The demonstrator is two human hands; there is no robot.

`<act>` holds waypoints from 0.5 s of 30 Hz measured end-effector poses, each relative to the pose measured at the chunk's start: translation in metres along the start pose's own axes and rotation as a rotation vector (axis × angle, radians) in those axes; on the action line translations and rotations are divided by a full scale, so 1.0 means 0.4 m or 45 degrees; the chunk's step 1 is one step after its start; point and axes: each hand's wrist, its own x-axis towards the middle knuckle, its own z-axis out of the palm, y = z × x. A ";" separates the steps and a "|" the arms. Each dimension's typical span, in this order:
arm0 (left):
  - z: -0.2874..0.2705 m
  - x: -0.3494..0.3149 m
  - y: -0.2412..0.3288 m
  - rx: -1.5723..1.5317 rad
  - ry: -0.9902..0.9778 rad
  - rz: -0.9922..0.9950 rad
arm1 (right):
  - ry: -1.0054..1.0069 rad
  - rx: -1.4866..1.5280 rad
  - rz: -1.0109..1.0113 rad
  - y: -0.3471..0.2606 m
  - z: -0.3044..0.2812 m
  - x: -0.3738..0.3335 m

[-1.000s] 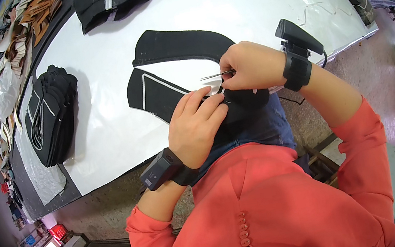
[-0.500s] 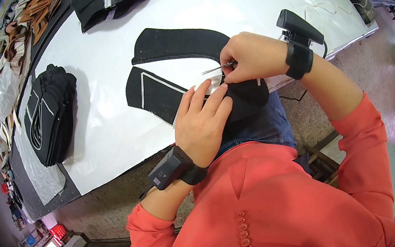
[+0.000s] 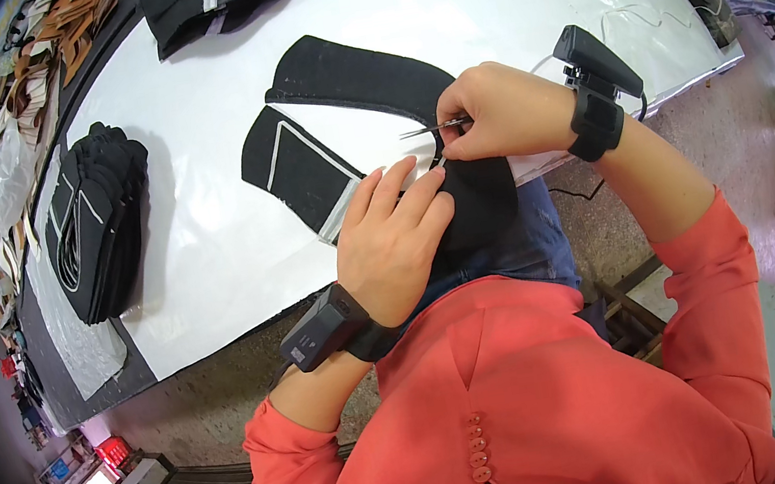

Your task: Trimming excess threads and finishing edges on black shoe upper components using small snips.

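A black U-shaped piece [image 3: 354, 73], resembling a shoe upper, lies at the near table edge, its lower part hanging over toward my lap. White strips line parts of it. My left hand [image 3: 394, 251] bends over its inner edge, fingertips gripping the material; what is under the fingers is hidden. Close to those fingertips, my right hand [image 3: 513, 110] is closed on small pointed scissors [image 3: 423, 129]. Their thin blades point left across the white gap in the piece, while the handles are mostly hidden in my fist.
A stack of similar black pieces [image 3: 112, 221] stands at the table's left. Another black bundle [image 3: 245, 0] with a pale band lies at the far edge. Loose white cord [image 3: 633, 14] is on the white tabletop [image 3: 217, 296], far right. Brown scraps [image 3: 80, 28] pile up beyond the left edge.
The black piece has turned slightly, its left arm swinging farther away from me. My left hand has shifted a little left, and the scissors stay in my right hand.
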 end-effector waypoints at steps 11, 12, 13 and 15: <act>0.017 0.011 0.012 0.023 0.031 -0.029 | -0.084 -0.016 -0.004 -0.012 -0.025 0.016; 0.018 0.014 0.013 0.013 0.022 -0.034 | -0.110 -0.016 0.061 -0.017 -0.028 0.016; 0.020 0.016 0.014 0.002 0.013 -0.038 | -0.108 -0.017 0.061 -0.017 -0.029 0.017; 0.021 0.017 0.017 0.026 0.024 -0.044 | -0.113 -0.059 0.013 -0.015 -0.031 0.019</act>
